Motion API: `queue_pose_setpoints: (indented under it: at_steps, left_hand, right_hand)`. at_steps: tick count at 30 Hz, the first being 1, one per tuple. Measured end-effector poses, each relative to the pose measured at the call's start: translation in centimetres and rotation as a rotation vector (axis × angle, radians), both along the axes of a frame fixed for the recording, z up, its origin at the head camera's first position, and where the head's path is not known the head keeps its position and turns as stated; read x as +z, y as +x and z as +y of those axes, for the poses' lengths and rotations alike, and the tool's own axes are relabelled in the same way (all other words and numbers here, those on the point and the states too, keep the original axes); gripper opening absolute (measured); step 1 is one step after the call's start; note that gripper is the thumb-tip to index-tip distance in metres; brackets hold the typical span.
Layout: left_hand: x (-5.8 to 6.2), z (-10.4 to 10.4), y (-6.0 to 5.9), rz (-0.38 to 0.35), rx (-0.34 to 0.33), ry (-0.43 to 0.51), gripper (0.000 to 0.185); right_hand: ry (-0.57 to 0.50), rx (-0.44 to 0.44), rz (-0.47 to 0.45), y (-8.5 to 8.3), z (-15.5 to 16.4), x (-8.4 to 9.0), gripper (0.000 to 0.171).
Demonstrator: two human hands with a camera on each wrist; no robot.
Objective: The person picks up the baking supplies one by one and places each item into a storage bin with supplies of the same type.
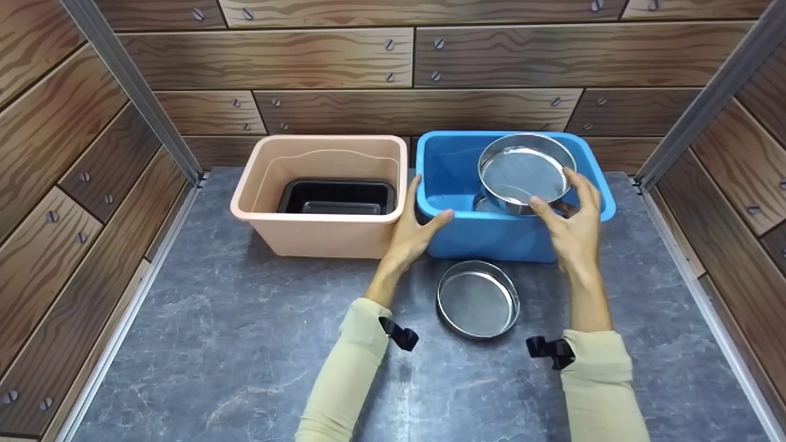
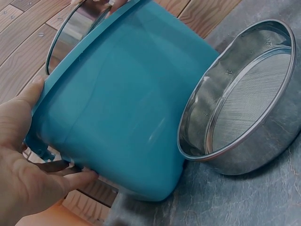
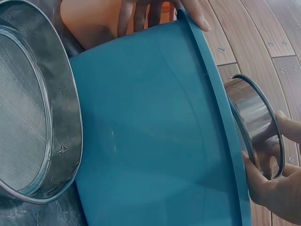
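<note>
Peach plastic is sitting at the far left: I'm looking at the peach bin (image 1: pixel 319 196) with a black tray (image 1: pixel 336 197) lying in its bottom, and nothing is touching it. Just beside it, my left hand (image 1: pixel 412 228) is lying against the near left corner of the blue bin (image 1: pixel 485 236), thumb hooked over the rim, fingers fairly straight along the wall, bracing rather than clamping. From the left wrist view the bin wall is looking smooth and glossy, so I'm judging it slippery under a flat palm.

Moving right, a second sieve (image 1: pixel 478 299) is resting on the grey tabletop (image 1: pixel 215 344), just in front of the blue bin, mesh side showing, untouched.

Further right, my right hand (image 1: pixel 571 224) is gripping the raised sieve (image 1: pixel 525 174), which is tilted over the blue bin's opening; the thumb is sitting on the near rim and the fingers are curling round the right side wall. Another one appears to be lying underneath inside the bin, though I can't tell clearly.

I'm reckoning this sieve is light, rigid and polished, likely slick, with a thin mesh that dents easily. The solid steel band is where to hold it, never the mesh.
</note>
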State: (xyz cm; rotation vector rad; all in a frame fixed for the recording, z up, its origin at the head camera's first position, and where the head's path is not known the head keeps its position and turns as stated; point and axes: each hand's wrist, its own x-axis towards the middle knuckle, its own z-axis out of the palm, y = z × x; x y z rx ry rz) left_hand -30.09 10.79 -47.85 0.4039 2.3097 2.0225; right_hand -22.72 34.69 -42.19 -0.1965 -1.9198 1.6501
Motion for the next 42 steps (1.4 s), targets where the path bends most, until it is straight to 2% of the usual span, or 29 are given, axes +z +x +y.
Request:
queue_pose_setpoints:
  at_steps: [5, 13, 19, 36, 42]
  left_hand:
    - [-1.1, 0.2, -0.6, 0.007, 0.013, -0.020, 0.095]
    - [-1.1, 0.1, -0.6, 0.015, 0.029, -0.023, 0.095]
    - [-1.1, 0.1, -0.5, -0.003, 0.039, -0.019, 0.096]
    - [-1.2, 0.2, -0.6, 0.001, 0.037, -0.048, 0.097]
    - [-1.2, 0.2, -0.6, 0.006, 0.043, -0.034, 0.097]
  right_hand:
    - [0.034, -0.015, -0.022, -0.9, 0.8, -0.8, 0.071]
    - [0.134, -0.039, -0.138, -1.6, 1.0, -0.3, 0.072]
    - [0.231, -0.069, -0.187, -2.0, 1.0, -0.2, 0.074]
    - [0.335, -0.144, -0.183, -2.1, 0.2, -0.2, 0.069]
    - [0.353, -0.139, -0.181, -2.1, 0.0, -0.2, 0.065]
